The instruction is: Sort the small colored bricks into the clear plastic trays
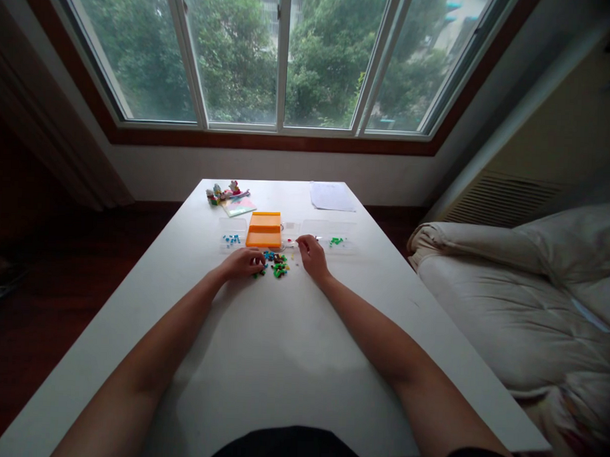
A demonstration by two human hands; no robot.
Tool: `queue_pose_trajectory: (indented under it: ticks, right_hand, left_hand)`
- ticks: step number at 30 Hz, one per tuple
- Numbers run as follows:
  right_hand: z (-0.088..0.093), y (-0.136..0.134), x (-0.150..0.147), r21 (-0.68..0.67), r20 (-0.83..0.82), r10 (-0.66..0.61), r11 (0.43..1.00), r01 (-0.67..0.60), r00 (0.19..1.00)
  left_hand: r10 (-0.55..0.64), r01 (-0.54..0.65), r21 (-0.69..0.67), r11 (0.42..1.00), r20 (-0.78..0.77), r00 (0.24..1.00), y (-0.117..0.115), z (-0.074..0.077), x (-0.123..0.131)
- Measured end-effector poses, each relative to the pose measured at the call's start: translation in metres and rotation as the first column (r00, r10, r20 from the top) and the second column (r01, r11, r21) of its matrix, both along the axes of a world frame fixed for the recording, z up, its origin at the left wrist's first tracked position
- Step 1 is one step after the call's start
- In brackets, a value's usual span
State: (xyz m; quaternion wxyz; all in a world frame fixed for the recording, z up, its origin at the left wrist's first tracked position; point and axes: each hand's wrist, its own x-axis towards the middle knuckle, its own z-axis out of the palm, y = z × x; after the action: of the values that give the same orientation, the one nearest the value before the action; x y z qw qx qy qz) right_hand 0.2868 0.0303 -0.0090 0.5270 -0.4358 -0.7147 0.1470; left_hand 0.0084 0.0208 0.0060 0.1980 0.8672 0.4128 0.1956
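A pile of small toy bricks (280, 265) in green, blue, brown and yellow lies loose on the white table (280, 361). At its left edge, my left hand (242, 262) rests low with curled fingers slightly apart, touching or almost touching the bricks. My right hand (312, 255) is over the near side of a clear plastic box (310, 227), thumb and fingertips pinched together. Whatever is between them is too small to make out. Blue bricks (231, 239) lie in the clear tray on the left, green bricks (336, 241) in the right part.
An open orange case (263, 230) stands between the clear trays. Farther back are several small brick figures (221, 193), a pastel booklet (238, 206) and white paper sheets (332, 196). A beige sofa (483, 295) stands to the right, below a wide window (281, 61).
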Motion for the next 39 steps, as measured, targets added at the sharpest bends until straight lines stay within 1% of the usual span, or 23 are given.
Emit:
queue_pose_trajectory:
  ticks: [3, 6, 9, 12, 16, 21, 28, 31, 34, 37, 39]
  right_hand:
    - [-0.002, 0.01, 0.008, -0.048, -0.091, -0.054, 0.998, 0.05, 0.994]
    - [-0.006, 0.019, 0.017, -0.14, -0.175, -0.098, 0.987, 0.074, 0.98]
    - [-0.01, 0.028, 0.024, -0.236, -0.257, -0.135, 0.969, 0.073, 0.957]
    - [-0.013, 0.035, 0.029, -0.305, -0.303, -0.153, 0.951, 0.057, 0.941]
    - [-0.015, 0.042, 0.034, -0.33, -0.343, -0.156, 0.943, 0.037, 0.926]
    - [-0.015, 0.041, 0.035, -0.33, -0.353, -0.178, 0.942, 0.056, 0.919]
    - [-0.009, 0.033, 0.032, -0.302, -0.26, -0.163, 0.95, 0.081, 0.952]
    - [-0.005, 0.026, 0.03, -0.261, -0.159, -0.117, 0.963, 0.073, 0.98]
    - [-0.001, 0.019, 0.025, -0.185, 0.01, -0.061, 0.981, 0.061, 0.998]
    - [0.001, 0.014, 0.021, -0.098, 0.171, -0.013, 0.995, 0.03, 0.985]
    - [0.0, 0.013, 0.021, -0.066, 0.244, -0.001, 0.998, 0.017, 0.97]
  left_hand:
    - [0.035, -0.035, -0.014, 0.999, 0.0, 0.999, 0.001, 0.0, 0.001]
    - [0.066, -0.065, -0.043, 0.997, 0.019, 0.998, 0.001, 0.0, 0.003]
    - [0.052, -0.049, -0.074, 0.996, 0.036, 0.998, 0.0, 0.0, 0.005]
    - [0.022, -0.018, -0.098, 0.995, 0.043, 0.999, 0.0, 0.0, 0.007]
    - [0.018, -0.011, -0.111, 0.994, 0.06, 0.998, 0.001, -0.001, 0.008]
    - [0.021, -0.01, -0.113, 0.994, 0.091, 0.996, 0.001, -0.003, 0.007]
    - [0.09, -0.082, -0.06, 0.995, 0.143, 0.986, 0.0, -0.004, 0.007]
    - [0.175, -0.174, -0.021, 0.985, 0.186, 0.967, 0.001, -0.006, 0.005]
    - [0.304, -0.313, 0.012, 0.95, 0.215, 0.928, 0.005, -0.008, -0.002]
    - [0.418, -0.434, 0.011, 0.901, 0.254, 0.873, 0.01, -0.01, -0.012]
    - [0.483, -0.502, -0.005, 0.865, 0.285, 0.828, 0.013, -0.011, -0.02]
